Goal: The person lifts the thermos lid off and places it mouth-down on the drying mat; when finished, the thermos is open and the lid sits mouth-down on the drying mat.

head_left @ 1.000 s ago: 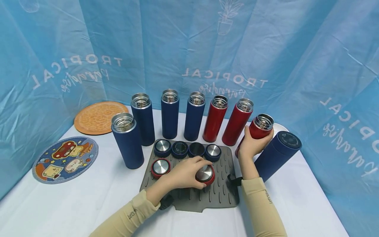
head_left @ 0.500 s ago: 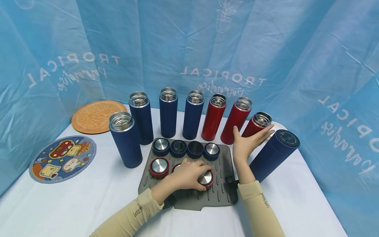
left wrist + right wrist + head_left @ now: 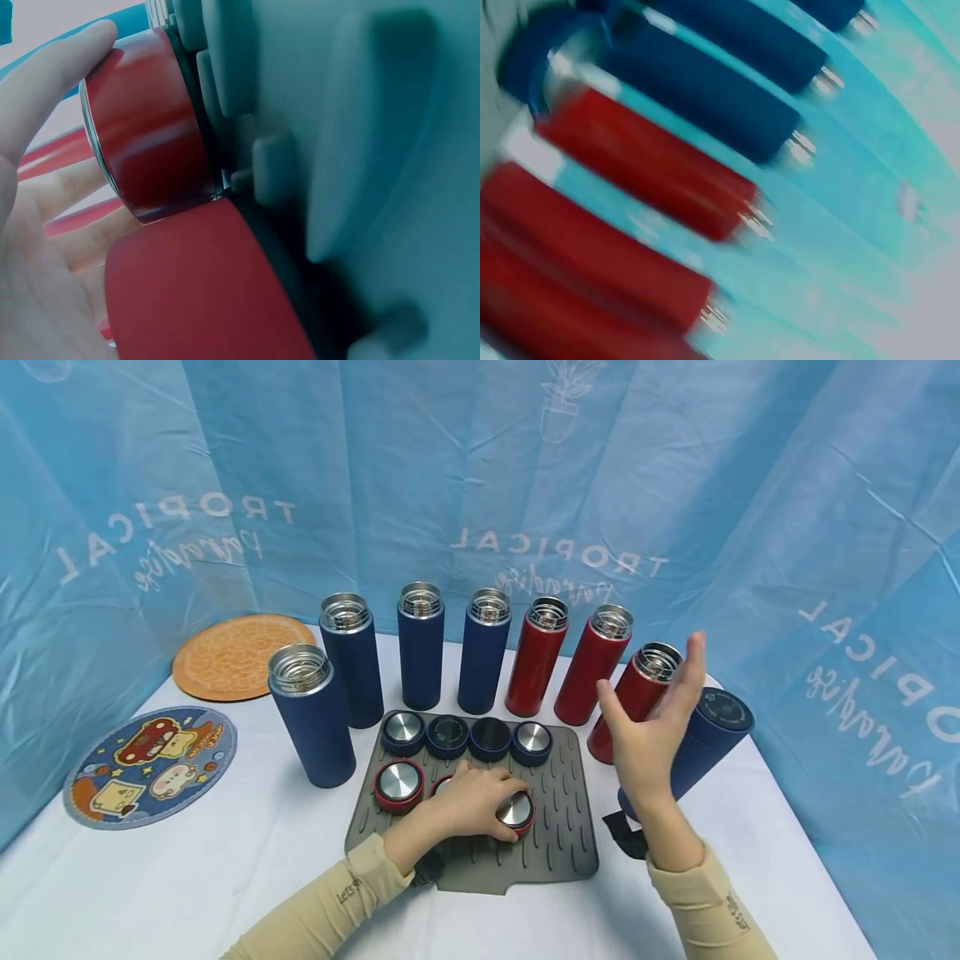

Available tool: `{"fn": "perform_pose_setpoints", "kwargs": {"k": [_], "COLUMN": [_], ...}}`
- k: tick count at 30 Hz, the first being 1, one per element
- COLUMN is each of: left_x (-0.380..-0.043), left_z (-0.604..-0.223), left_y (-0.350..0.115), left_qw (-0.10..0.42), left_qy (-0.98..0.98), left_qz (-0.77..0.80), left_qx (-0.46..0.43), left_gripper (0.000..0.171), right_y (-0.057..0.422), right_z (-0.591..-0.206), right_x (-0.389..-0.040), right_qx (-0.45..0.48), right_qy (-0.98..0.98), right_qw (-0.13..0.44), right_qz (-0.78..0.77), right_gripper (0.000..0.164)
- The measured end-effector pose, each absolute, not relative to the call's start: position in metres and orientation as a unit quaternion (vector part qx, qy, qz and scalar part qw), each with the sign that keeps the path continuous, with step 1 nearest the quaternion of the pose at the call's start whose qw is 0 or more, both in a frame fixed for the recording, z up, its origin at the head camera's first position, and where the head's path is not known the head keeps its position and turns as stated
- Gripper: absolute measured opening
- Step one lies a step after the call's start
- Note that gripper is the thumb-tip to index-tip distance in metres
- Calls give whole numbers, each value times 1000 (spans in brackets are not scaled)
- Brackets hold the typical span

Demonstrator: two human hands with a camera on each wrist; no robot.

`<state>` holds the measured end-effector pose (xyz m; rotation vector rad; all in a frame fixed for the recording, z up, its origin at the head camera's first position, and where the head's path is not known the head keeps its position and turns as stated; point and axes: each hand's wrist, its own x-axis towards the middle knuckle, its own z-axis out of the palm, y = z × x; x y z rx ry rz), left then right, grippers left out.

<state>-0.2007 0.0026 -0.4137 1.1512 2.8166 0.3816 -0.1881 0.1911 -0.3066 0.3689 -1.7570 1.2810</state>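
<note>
My left hand (image 3: 476, 802) pinches the rightmost red-rimmed bottle lid (image 3: 516, 810) between thumb and fingers on the dark mat (image 3: 562, 835). In the left wrist view, the thumb lies on that lid's red side, and a second red lid (image 3: 202, 292) sits right beside it. Another red lid (image 3: 399, 783) stands at the mat's left. My right hand (image 3: 651, 743) is raised with fingers spread and holds nothing. It overlaps the nearest red bottle (image 3: 628, 693), which stands lidless, and a capped blue bottle (image 3: 716, 727) to its right.
Several lidless blue bottles (image 3: 422, 652) and two more red ones (image 3: 592, 668) stand along the back. A row of blue lids (image 3: 447, 737) lines the mat's far edge. At left lie an orange round mat (image 3: 243, 656) and a cartoon round mat (image 3: 150, 768).
The right hand has let go of the nearest red bottle, spread its fingers and drawn back toward me and to the right. My left hand stays on the same red lid.
</note>
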Motion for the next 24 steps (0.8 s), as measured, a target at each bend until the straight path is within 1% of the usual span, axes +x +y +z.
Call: {"fn": "perform_pose_setpoints", "kwargs": {"k": [3, 4, 6, 7, 9, 11, 13, 15, 18, 19, 21, 24], "left_x": [-201, -201, -201, -201, -201, -202, -202, -202, -203, -203, -203, -203], "left_z": [-414, -414, -413, -413, -412, -412, -412, -412, -412, -412, -412, -413], "left_y": [3, 3, 4, 4, 4, 4, 4, 4, 4, 4, 4, 4], "left_qw": [40, 41, 43, 43, 45, 49, 52, 56, 57, 58, 59, 60], "left_qy": [918, 918, 919, 919, 920, 920, 920, 920, 921, 921, 921, 921], "left_qz": [120, 120, 119, 117, 116, 115, 114, 114, 114, 115, 116, 117], "left_qx": [376, 376, 374, 374, 372, 372, 371, 370, 369, 369, 368, 367], "left_gripper": [66, 66, 66, 67, 67, 67, 67, 67, 68, 68, 68, 68], "right_y": [206, 212, 228, 238, 261, 286, 311, 333, 361, 368, 377, 383], "right_z": [-285, -279, -270, -267, -264, -265, -269, -277, -295, -301, -316, -339], "right_x": [-177, -174, -170, -168, -165, -163, -164, -170, -183, -186, -190, -191], "right_qx": [178, 183, 194, 195, 188, 164, 169, 213, 318, 332, 318, 235], "right_qy": [-711, -715, -733, -748, -784, -826, -842, -821, -742, -720, -703, -728], "right_qw": [501, 513, 513, 500, 449, 373, 306, 243, 149, 113, 56, 1], "right_qz": [460, 438, 402, 390, 384, 388, 411, 470, 571, 599, 634, 644], "right_gripper": [74, 73, 75, 76, 74, 72, 78, 92, 101, 102, 104, 107]}}
